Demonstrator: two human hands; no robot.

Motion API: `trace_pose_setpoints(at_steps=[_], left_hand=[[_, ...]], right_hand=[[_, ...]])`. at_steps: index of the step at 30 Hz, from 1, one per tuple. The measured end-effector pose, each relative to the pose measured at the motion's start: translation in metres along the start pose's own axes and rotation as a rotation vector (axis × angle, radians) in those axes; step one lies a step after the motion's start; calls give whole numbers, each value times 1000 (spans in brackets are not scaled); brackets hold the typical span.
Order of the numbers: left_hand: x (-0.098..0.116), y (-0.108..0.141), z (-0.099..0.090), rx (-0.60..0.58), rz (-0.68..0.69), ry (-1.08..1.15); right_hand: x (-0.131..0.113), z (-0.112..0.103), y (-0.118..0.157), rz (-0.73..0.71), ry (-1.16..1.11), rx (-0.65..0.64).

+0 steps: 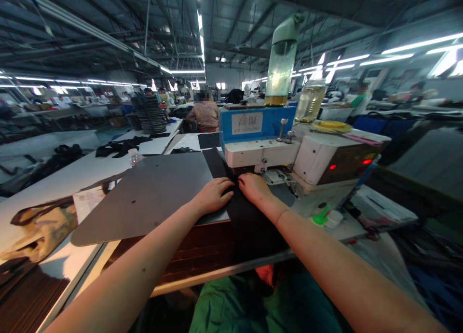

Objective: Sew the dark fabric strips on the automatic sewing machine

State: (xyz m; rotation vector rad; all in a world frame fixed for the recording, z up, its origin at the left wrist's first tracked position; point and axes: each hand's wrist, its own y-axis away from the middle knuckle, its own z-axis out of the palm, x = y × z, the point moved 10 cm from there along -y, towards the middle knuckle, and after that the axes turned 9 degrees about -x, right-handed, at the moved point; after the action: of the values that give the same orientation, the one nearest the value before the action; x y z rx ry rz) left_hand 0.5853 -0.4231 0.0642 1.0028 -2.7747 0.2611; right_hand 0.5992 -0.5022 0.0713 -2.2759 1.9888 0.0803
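A long strip of black fabric [249, 227] runs from the table's front edge up along the left side of a blue and white machine [262, 152]. My left hand [216, 195] lies palm down where the strip meets a smooth grey board [159, 193], its thumb apart from the fingers. Close to the machine's front, my right hand [254, 187] has its fingers curled down onto the strip, seemingly pinching it. Part of the strip beneath both hands is hidden.
Glue-like liquid fills part of a bottle [280, 72] atop the machine, beside a jar [310, 101]. At right are a control box [334, 159] and a green-handled item [321, 216]. Beige cloth [47, 227] lies left. A person [204, 113] sits ahead.
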Motion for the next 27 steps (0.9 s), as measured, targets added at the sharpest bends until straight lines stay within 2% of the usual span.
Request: trace_pose_setpoints(at_steps=[27], left_hand=[[2,-1,1,-33,17,41]], right_hand=[[-2,-2,1,1,27,4]])
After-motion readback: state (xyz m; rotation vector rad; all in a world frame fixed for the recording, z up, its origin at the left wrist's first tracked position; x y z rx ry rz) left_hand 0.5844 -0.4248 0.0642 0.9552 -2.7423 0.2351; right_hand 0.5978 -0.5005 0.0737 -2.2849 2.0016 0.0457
